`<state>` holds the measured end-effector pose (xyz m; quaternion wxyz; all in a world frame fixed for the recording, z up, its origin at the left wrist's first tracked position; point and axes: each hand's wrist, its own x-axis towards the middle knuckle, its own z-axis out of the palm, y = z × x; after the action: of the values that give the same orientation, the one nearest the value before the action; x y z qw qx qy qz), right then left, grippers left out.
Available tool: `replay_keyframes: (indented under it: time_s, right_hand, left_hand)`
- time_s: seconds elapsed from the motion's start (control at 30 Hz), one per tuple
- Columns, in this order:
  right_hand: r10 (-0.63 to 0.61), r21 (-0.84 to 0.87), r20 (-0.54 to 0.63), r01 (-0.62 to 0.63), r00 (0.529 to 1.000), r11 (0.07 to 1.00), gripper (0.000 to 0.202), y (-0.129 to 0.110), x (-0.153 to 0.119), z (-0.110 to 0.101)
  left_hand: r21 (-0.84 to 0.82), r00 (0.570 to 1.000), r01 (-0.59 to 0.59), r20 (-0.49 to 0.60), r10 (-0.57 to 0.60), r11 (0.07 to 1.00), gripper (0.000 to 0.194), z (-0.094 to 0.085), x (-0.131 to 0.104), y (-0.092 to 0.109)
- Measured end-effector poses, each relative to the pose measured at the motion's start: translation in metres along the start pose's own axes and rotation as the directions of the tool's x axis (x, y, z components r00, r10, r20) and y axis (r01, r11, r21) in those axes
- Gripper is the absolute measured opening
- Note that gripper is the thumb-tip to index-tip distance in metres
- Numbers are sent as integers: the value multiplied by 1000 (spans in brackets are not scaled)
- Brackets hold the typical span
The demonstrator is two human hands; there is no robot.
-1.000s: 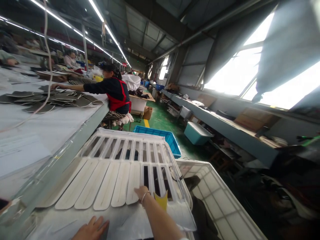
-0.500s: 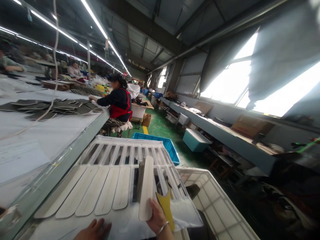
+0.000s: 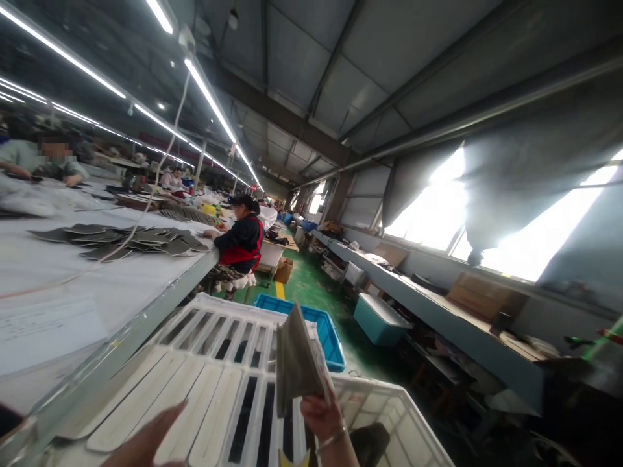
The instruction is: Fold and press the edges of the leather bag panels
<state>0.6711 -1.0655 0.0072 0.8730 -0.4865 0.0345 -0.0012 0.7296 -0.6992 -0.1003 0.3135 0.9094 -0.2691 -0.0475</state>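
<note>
My right hand [image 3: 321,418] grips the lower end of a bent grey-brown panel [image 3: 296,363], whose pale edge faces right. It holds this panel up over the right side of a white slatted crate [image 3: 204,305]. Several long white strips with rounded ends [image 3: 217,408] lie side by side on the crate. Over their lower ends, my left hand [image 3: 146,441] stretches its fingers out with nothing in them; the frame's bottom edge cuts it off. A yellow forked piece [image 3: 294,458] shows just below the right hand's panel.
At left runs a long table [image 3: 160,292] with a pile of grey pieces [image 3: 126,240] and a paper sheet [image 3: 48,334]. A co-worker [image 3: 241,233] sits beyond. A blue crate [image 3: 333,334] and a white basket [image 3: 409,415] stand at right.
My right hand has raised the panel and turned it so its grey-brown side shows instead of the white strip. My left hand has moved left over the strips. The view has tilted up.
</note>
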Motion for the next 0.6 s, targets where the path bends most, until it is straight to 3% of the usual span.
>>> replay_keyframes:
  time_s: [0.07,0.13,0.2,0.23,0.3,0.37,0.47,0.53,0.6]
  right_hand:
    - [85,103,41,-89,996,991,29,-4,-36,16]
    - [157,112,95,-167,983,980,23,-2,-68,37]
    - [188,105,166,-207,968,973,20,4,-93,57]
    - [194,110,203,-220,960,969,19,7,-103,65]
    - [218,147,254,-260,942,954,23,11,-118,76]
    - [232,194,262,-287,937,938,35,11,-130,80]
    - [244,248,239,-302,940,920,45,4,-146,90]
    - [225,276,215,-280,950,920,37,-1,-157,107]
    - [179,260,174,-221,968,940,27,-2,-166,133]
  left_hand:
    - [-58,972,-79,-226,64,995,80,-47,8,38]
    - [-94,934,-145,-342,105,985,81,-90,11,82]
    - [-167,935,-186,-334,122,968,81,-118,8,122]
    - [-253,957,-197,-259,130,947,77,-126,4,138]
    - [-394,986,-158,-112,123,905,66,-132,-9,156]
    - [-441,997,-75,-54,57,894,58,-131,-25,160]
    - [-318,972,-26,-229,-50,948,60,-123,-53,160]
    - [-165,937,-101,-346,38,981,67,-113,-74,167]
    - [-48,916,-246,-337,217,968,79,-97,-94,184]
